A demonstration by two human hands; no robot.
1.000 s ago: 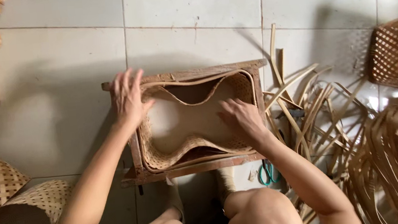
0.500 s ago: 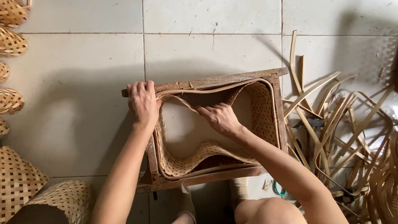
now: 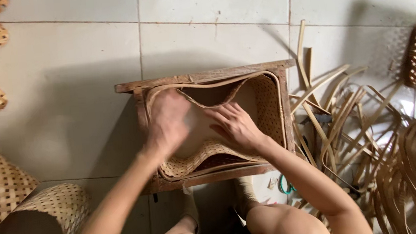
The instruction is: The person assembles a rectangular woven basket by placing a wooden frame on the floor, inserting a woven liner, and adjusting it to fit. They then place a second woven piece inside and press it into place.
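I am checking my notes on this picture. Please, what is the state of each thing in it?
Woven basket: sits inside the frame, walls bowed inward.
Wooden frame: flat on floor.
Left hand: inside basket, blurred.
Right hand: fingers spread, pressing inside basket.
Bamboo strips: loose heap.

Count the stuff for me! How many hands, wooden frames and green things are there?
Hands: 2, the left hand and the right hand, both inside the woven basket
Wooden frames: 1, the wooden frame around that basket
Green things: 1, a small green object on the floor, too hidden to identify
Total: 4
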